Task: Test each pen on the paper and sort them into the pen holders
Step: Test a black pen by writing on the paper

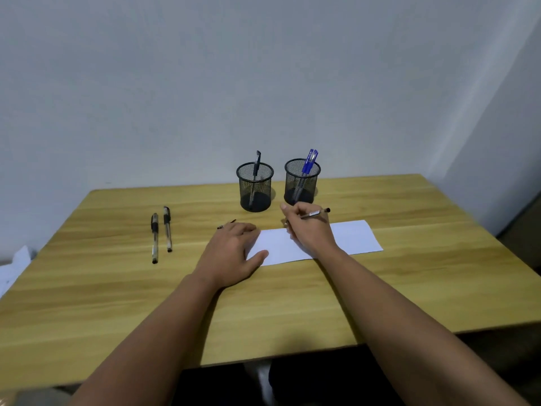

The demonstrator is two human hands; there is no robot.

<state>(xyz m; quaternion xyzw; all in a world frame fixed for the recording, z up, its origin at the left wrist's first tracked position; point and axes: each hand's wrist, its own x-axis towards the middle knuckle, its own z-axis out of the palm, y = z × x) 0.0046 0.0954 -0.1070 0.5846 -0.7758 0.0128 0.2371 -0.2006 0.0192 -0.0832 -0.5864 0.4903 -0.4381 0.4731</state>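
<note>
My right hand (310, 230) grips a black pen (316, 213) in a writing hold, its tip down at the left part of the white paper (354, 237). My left hand (234, 253) rests palm down at the paper's left edge with the thumb on the sheet. A small dark pen cap (227, 224) pokes out from its curled fingers. Behind the paper stand two black mesh holders. The left holder (255, 187) has one black pen in it. The right holder (301, 183) has two blue pens (309, 162). Two capped black pens (161, 234) lie side by side at the left.
The wooden table (117, 288) backs onto a pale wall. White crumpled material (14, 265) lies off its left edge. The table's near edge runs just in front of my forearms, with dark floor below.
</note>
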